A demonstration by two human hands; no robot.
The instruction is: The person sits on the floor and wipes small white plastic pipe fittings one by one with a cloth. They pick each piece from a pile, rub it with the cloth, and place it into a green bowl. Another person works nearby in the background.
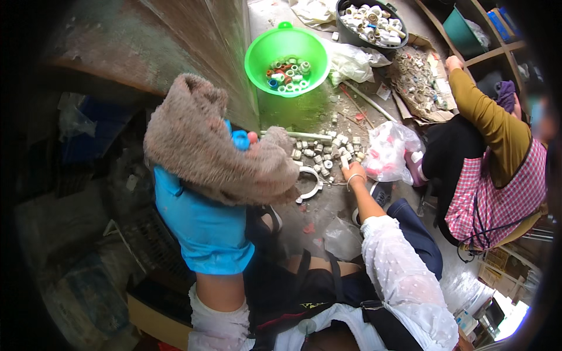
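My left hand [199, 215] wears a blue glove and grips a fuzzy brown-grey cloth [219, 162]. The cloth covers most of that hand; blue glove fingers and one bare fingertip poke out beyond it. On the floor, my bare right hand [355, 170] pinches a small white plastic pipe fitting [345, 162]. It is at the near right edge of a pile of dusty white pipe fittings [320, 151]. Between my two hands lies a white plastic ring clamp [312, 188]. A pale plastic pipe [307, 136] runs along the pile's far side.
A green plastic basin [287, 35] holds assorted fittings beyond the pile. Behind it stands a dark tub [373, 44] full of white fittings. A clear bag with pink-and-white contents [390, 151] sits right of the pile. Another person [496, 184] crouches at right beside wooden shelves [487, 57].
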